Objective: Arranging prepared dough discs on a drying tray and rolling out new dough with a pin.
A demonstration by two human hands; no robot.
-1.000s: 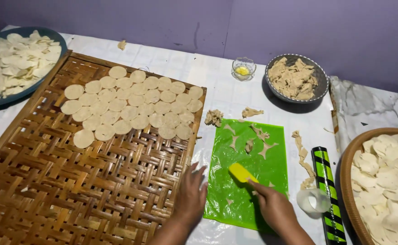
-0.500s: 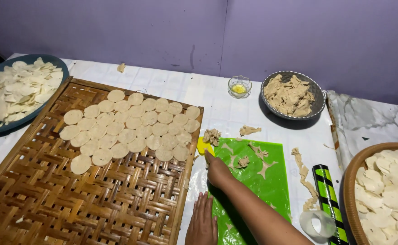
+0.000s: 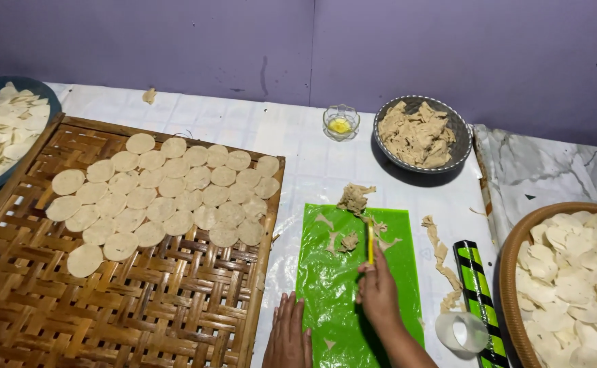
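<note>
My right hand [image 3: 379, 292] holds a thin yellow scraper [image 3: 370, 241] edge-on over the green plastic mat [image 3: 339, 286], beside torn dough scraps [image 3: 350, 240] on the mat's upper part. A clump of scraps [image 3: 355, 197] sits at the mat's top edge. My left hand [image 3: 288, 334] lies flat, fingers together, on the mat's lower left edge. To the left, a woven bamboo tray [image 3: 107, 307] carries rows of round flat dough discs [image 3: 162, 197] on its upper half.
A grey bowl of dough scraps [image 3: 421, 133] and a small glass dish with yellow oil [image 3: 340, 123] stand at the back. A dish of discs [image 3: 2, 129] is far left, a round basket of discs [image 3: 571, 272] far right. A black-green rolling pin [image 3: 479, 289] and a clear round cutter [image 3: 463, 332] lie right of the mat.
My right hand drew back from the mat's top left corner to its middle, turning the yellow scraper edge-on. The left hand stayed at the mat's lower left edge.
</note>
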